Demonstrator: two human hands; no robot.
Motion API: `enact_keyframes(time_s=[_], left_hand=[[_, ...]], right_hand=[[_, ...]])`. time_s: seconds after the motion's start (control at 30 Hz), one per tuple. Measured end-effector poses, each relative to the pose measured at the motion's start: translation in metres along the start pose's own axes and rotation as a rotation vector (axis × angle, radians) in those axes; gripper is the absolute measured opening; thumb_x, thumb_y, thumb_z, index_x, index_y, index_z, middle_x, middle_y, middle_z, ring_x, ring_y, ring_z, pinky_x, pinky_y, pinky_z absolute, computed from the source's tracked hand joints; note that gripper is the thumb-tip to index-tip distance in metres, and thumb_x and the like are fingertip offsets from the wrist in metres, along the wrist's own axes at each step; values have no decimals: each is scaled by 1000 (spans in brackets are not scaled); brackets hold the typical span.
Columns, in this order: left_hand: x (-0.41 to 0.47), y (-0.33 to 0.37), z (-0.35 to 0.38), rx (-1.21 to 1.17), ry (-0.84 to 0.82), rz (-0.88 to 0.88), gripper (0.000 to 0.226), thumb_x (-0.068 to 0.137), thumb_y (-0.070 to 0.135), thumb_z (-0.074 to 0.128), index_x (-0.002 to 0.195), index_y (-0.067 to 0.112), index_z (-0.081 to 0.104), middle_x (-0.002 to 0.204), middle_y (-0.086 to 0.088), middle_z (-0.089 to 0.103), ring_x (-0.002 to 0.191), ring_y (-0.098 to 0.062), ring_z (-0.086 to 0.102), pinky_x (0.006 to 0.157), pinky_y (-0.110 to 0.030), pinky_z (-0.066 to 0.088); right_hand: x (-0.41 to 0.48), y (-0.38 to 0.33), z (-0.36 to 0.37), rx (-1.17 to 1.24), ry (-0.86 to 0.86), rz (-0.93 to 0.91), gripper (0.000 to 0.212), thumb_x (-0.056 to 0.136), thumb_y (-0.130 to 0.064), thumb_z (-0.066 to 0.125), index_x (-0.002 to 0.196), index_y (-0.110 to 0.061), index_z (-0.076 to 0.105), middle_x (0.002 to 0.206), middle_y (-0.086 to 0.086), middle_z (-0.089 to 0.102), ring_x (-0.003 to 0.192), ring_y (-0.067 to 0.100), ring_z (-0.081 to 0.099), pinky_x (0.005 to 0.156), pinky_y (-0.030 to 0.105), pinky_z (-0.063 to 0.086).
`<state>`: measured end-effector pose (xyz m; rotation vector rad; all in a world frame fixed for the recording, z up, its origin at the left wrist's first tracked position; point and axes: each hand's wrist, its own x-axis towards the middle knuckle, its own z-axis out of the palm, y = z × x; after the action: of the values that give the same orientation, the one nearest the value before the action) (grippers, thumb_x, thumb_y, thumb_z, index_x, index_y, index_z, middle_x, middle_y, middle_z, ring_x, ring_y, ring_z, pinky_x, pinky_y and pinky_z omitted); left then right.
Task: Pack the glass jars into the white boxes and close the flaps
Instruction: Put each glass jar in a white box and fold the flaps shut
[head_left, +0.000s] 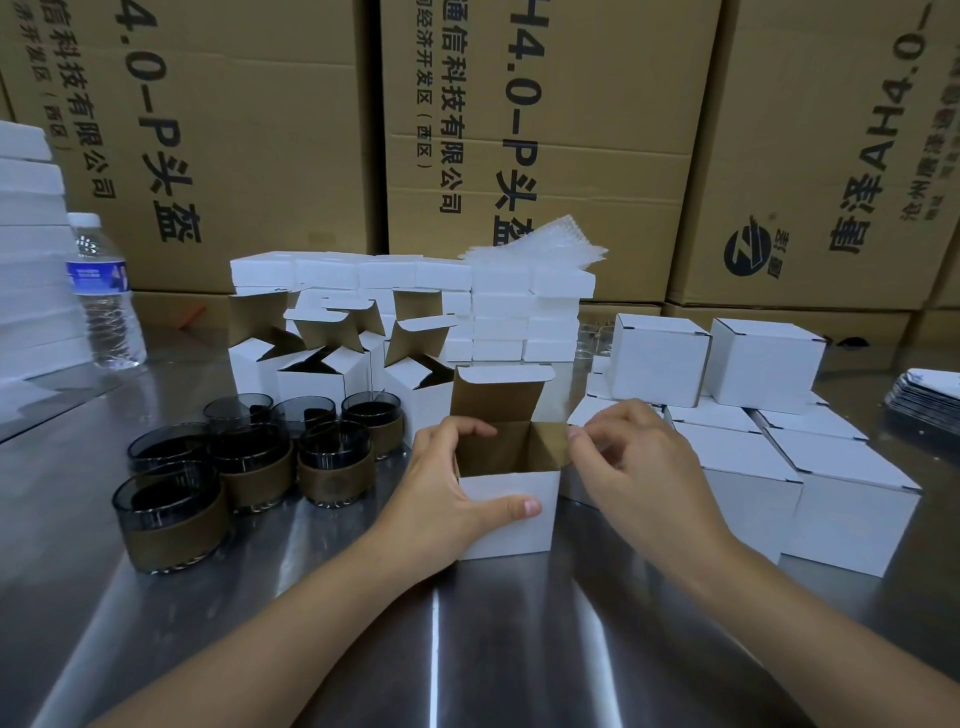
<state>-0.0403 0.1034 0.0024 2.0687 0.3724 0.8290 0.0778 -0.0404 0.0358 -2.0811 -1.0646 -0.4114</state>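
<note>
Work is centring on the open white box (511, 519) at mid-frame: left grip (447, 499) is clasping its left wall, right grip (639, 467) seemingly pinching the right flap. Spreading that flap should be clearing room for a glass jar (171, 514), waiting lower left.

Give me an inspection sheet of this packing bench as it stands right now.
Surface: shiny steel table, reflective.
Job's things: open white cardboard box at centre, lid flap upright; dark glass jars with brown bands grouped left; closed white boxes stacked right; open white boxes behind.
Clutter: clear plastic water bottle far left; bubble-wrap bags at the back.
Grippers: left hand grips the open box's left wall; right hand pinches its right flap.
Cables: nothing seen.
Surroundings: large brown printed cartons stacked behind.
</note>
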Motion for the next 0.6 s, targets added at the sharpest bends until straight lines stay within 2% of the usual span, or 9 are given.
enact_keyframes(time_s=[0.07, 0.13, 0.27, 0.3, 0.4, 0.6], left_hand=[[0, 0, 0, -7, 0, -5, 61, 57, 48, 86, 103, 45, 45, 121, 13, 42, 105, 8, 43, 73, 3, 34], [-1, 1, -1, -20, -9, -7, 61, 58, 46, 86, 104, 44, 46, 122, 13, 42, 109, 7, 43, 75, 1, 35], [-1, 3, -1, -31, -18, -15, 65, 53, 51, 83, 106, 43, 45, 122, 14, 42, 112, 2, 45, 82, -6, 37], [-1, 3, -1, -35, -17, -16, 65, 55, 49, 85, 106, 43, 46, 122, 14, 42, 113, 1, 45, 82, -5, 37], [-2, 2, -1, -41, -13, -9, 61, 62, 39, 88, 106, 42, 46, 122, 13, 43, 113, 0, 47, 83, -6, 38], [-3, 4, -2, -33, -29, -23, 60, 64, 38, 87, 106, 44, 45, 125, 13, 42, 113, 1, 46, 87, -9, 40]], right_hand=[[0, 0, -1, -24, -7, 3, 31, 92, -43, 47, 71, -26, 64, 98, -12, 55, 78, 1, 48, 57, 3, 31], [-1, -1, -1, -21, -21, 11, 36, 90, -45, 48, 65, -24, 64, 92, -13, 56, 76, 1, 50, 58, 5, 29], [-3, 0, 2, 76, -52, 57, 43, 84, -50, 52, 54, -19, 63, 79, -6, 59, 76, 10, 56, 71, 28, 45], [-3, 0, 2, 113, -49, 74, 44, 82, -50, 55, 48, -22, 60, 77, -5, 59, 76, 11, 57, 71, 30, 45], [-3, -3, 0, 177, -54, 107, 46, 79, -53, 60, 38, -35, 49, 72, -10, 59, 75, 9, 59, 65, 22, 41], [-1, -1, 1, 272, -82, 199, 39, 71, -60, 65, 50, -28, 67, 58, -8, 60, 54, 10, 58, 61, 30, 54]])
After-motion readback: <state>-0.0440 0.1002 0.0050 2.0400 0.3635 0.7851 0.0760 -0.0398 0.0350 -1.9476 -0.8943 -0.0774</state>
